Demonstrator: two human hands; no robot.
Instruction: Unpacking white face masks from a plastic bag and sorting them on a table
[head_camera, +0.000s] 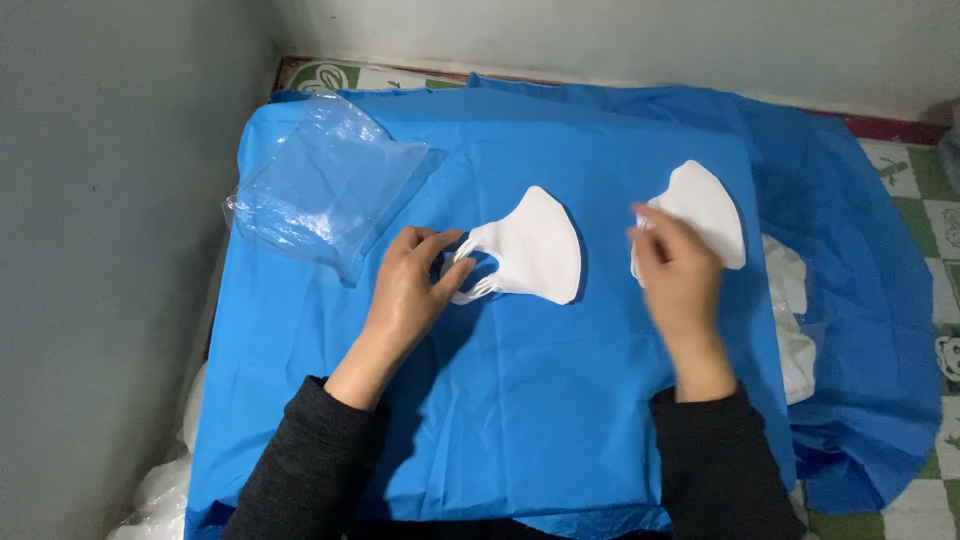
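Fingers of your left hand (410, 285) pinch the near mask's (535, 245) ear loops, pinning it flat; your right hand (678, 270) grips the far-right mask (710, 205).

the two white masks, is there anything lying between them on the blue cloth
Nothing: in the head view only bare blue cloth lies between the left mask and the right mask.
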